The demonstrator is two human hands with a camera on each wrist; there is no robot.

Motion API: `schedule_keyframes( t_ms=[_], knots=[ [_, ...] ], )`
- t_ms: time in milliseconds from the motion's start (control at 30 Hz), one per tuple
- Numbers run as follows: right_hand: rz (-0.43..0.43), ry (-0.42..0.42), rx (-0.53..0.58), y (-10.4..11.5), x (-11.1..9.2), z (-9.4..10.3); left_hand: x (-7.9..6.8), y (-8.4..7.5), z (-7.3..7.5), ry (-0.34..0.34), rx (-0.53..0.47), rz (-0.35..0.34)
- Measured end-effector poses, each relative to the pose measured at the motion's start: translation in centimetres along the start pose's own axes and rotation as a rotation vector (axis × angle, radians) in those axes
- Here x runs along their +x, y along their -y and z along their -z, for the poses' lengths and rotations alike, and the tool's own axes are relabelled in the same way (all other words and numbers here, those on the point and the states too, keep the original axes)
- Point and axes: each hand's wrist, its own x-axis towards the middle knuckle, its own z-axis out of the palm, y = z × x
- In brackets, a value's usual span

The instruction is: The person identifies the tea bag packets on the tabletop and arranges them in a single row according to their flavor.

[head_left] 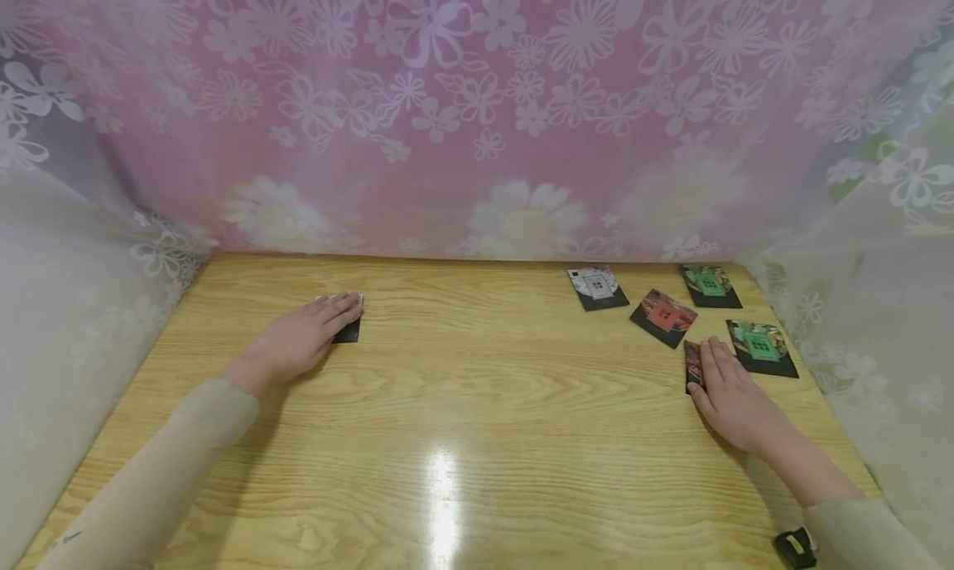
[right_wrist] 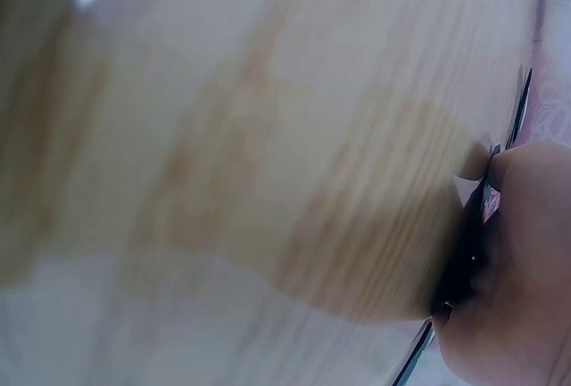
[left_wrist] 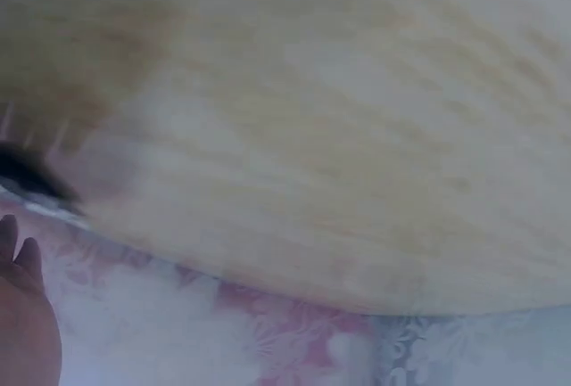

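My left hand (head_left: 301, 338) lies palm down at the table's left, fingers straight and together. Beneath it is a flat packet (head_left: 347, 332), its black corner and a bit of white rim showing; the rest is covered. In the left wrist view that packet (left_wrist: 31, 176) appears as a dark blur just beyond the fingertips. At the right, my right hand (head_left: 738, 396) holds a red-and-black packet (head_left: 695, 366) between thumb and fingers, covering most of it. The right wrist view shows the packet's black side (right_wrist: 459, 261) between the thumb and the other fingers.
Close around the right hand lie a red packet (head_left: 664, 316) and two green packets (head_left: 762, 346), with a white-and-black packet (head_left: 598, 288) farther left. A small black object (head_left: 796, 547) sits near the right sleeve. Flowered curtains (head_left: 477, 123) hang behind and beside the wooden table (head_left: 477, 404).
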Motion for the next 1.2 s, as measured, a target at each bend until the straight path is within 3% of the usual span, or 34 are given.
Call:
schedule_keyframes(
  t_ms=[300,767,1200],
  knots=[
    [-0.010,0.009,-0.009,0.3,0.1,0.2,0.7,-1.1,0.4,0.045,-0.010,0.098],
    [0.004,-0.013,-0.014,-0.2,0.1,0.0,-0.2,0.2,0.0,0.040,-0.070,0.109],
    [0.000,0.002,-0.002,0.0,0.1,-0.1,-0.4,0.5,-0.4,0.023,-0.041,0.099]
  ],
)
